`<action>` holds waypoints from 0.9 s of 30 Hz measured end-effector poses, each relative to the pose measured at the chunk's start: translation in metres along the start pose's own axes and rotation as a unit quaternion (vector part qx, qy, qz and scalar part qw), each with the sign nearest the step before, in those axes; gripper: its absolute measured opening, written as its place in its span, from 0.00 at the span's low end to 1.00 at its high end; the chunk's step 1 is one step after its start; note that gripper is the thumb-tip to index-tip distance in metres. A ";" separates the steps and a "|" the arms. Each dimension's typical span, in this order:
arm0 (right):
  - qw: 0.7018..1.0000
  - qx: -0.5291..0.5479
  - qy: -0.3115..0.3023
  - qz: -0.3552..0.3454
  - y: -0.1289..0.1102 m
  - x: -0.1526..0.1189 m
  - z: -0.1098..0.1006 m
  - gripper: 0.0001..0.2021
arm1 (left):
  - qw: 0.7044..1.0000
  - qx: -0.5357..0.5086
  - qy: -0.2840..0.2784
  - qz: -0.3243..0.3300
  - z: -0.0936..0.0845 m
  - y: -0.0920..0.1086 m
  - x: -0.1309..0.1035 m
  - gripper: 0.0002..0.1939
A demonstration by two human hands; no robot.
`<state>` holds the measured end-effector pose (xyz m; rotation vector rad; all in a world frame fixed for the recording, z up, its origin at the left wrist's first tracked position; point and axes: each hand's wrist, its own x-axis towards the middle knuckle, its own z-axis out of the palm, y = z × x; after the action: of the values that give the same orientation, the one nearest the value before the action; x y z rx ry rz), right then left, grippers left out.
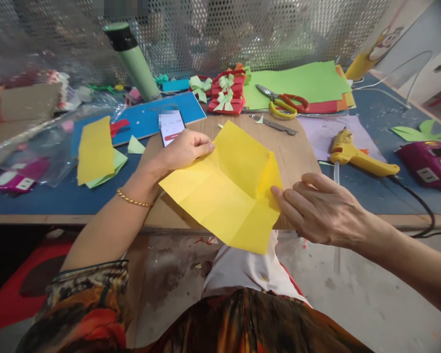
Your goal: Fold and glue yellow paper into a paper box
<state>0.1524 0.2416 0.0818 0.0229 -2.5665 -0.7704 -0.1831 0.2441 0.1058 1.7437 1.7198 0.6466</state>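
A yellow sheet of paper [220, 196], marked with fold creases, is held over the front edge of the table. My left hand [187, 149] pinches its upper left edge between thumb and fingers, with a gold bracelet on the wrist. At the sheet's right edge, my right hand [316, 208] grips the paper between thumb and curled fingers. The right part of the sheet is bent up along a crease. Under the paper lies a brown cardboard piece [297, 157]. Just behind my left hand is a phone [172, 127] with a lit screen.
Scissors [282, 102] lie on green sheets [301, 83] at the back, near a cutter knife [275, 126]. A yellow glue gun [363, 157] and a purple tape dispenser [428, 164] are at right. A green bottle [134, 63] and a yellow piece [96, 152] stand and lie at left.
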 end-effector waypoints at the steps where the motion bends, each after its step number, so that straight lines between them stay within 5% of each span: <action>1: 1.000 0.000 -0.001 0.001 0.000 0.001 0.000 0.11 | 1.000 -0.002 -0.001 0.006 0.000 -0.001 0.000 0.16; 6: 1.000 0.020 -0.016 0.002 0.008 0.004 -0.005 0.10 | 0.999 -0.017 -0.006 0.049 0.000 0.000 -0.003 0.15; 11: 0.995 0.071 -0.061 0.036 0.032 0.006 -0.002 0.20 | 0.998 -0.051 -0.014 0.024 0.002 0.005 -0.006 0.14; 16: 0.989 0.058 -0.130 0.046 0.045 0.014 0.005 0.15 | 0.999 -0.034 -0.014 0.022 0.001 0.007 -0.007 0.13; 27: 0.998 -0.012 -0.057 0.002 0.025 0.013 -0.002 0.16 | 1.000 -0.029 0.000 0.005 -0.002 0.001 -0.008 0.13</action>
<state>0.1443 0.2603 0.1019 -0.0340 -2.6638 -0.8233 -0.1837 0.2363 0.1083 1.7133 1.6771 0.6940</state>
